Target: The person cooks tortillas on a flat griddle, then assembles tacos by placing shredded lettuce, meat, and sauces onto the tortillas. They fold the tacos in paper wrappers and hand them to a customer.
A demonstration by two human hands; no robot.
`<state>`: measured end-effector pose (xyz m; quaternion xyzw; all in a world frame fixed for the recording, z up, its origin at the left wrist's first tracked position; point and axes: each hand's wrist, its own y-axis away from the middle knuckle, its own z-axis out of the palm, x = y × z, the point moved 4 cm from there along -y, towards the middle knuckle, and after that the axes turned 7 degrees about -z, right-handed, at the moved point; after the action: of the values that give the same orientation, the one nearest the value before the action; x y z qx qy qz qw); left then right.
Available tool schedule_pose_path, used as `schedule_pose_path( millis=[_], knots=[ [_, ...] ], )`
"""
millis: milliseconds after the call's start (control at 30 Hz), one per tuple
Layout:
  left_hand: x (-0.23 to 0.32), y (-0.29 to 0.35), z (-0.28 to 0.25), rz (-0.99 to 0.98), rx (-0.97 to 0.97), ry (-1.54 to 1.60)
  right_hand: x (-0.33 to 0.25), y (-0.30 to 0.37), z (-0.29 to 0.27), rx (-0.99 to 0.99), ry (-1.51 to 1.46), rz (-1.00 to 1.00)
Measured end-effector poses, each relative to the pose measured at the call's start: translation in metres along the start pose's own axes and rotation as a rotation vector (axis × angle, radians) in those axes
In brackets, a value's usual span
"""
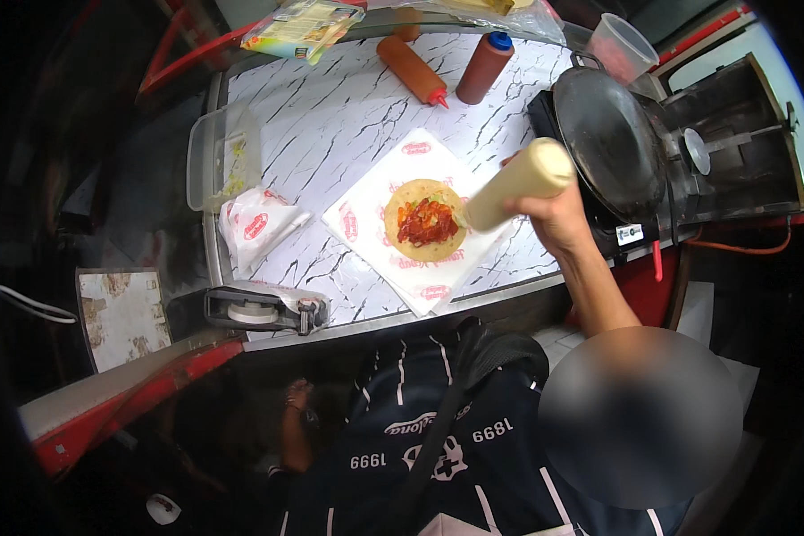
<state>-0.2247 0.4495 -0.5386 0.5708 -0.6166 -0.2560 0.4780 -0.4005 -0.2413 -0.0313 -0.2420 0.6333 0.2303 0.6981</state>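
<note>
My right hand (554,214) is wrapped round a squeeze bottle (514,188) of pale cream sauce. The bottle is tipped, its base up to the right and its lower end beside the right edge of a round flatbread (408,194). Red sauce (424,230) covers a filling with orange and green bits in the middle of the flatbread. Beneath lies a white printed paper sheet (357,223), turned like a diamond. My left hand (299,394) hangs in shadow below the counter's front edge, away from the food; its fingers are too dim to make out.
An orange bottle (411,70) lies near a standing dark red bottle (486,68) at the back. Right of them is a black pan (612,143) on a burner. Folded papers (257,228), a clear container (207,161) and a tape dispenser (263,309) line the counter's left side.
</note>
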Motion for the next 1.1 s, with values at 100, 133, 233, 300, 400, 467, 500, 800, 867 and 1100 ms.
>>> schedule_pose_path(
  millis=[100, 133, 233, 300, 400, 467, 500, 800, 867, 1100],
  knots=[
    [0.003, 0.003, 0.013, 0.051, -0.11, -0.292, 0.002, 0.007, -0.004, 0.095, -0.161, -0.062],
    [-0.006, 0.003, 0.012, 0.012, -0.096, -0.21, 0.013, 0.009, -0.002, 0.093, -0.139, -0.011],
    [-0.007, 0.004, 0.02, 0.113, -0.066, -0.414, 0.012, -0.001, -0.001, 0.09, -0.21, 0.003],
    [0.022, 0.002, 0.006, 0.264, -0.004, -0.85, 0.007, 0.011, -0.003, 0.132, -0.168, 0.004],
    [0.077, 0.03, -0.002, -0.163, -0.115, 0.023, -0.01, 0.014, -0.011, 0.139, -0.096, -0.035],
    [0.023, 0.01, 0.0, 0.272, 0.036, -0.492, -0.008, 0.006, -0.01, 0.102, -0.175, -0.009],
    [0.032, 0.011, 0.003, 0.497, 0.189, -0.727, -0.009, 0.01, -0.004, 0.1, -0.164, -0.031],
    [0.004, 0.006, 0.028, -0.154, -0.023, 0.323, -0.03, 0.005, 0.007, 0.072, -0.132, -0.027],
    [0.0, 0.011, 0.03, -0.087, 0.058, 0.261, -0.03, 0.001, 0.006, 0.06, -0.139, -0.023],
    [-0.021, 0.011, 0.035, 0.089, 0.123, -0.387, -0.027, -0.001, 0.027, 0.017, -0.081, -0.049]
  ],
)
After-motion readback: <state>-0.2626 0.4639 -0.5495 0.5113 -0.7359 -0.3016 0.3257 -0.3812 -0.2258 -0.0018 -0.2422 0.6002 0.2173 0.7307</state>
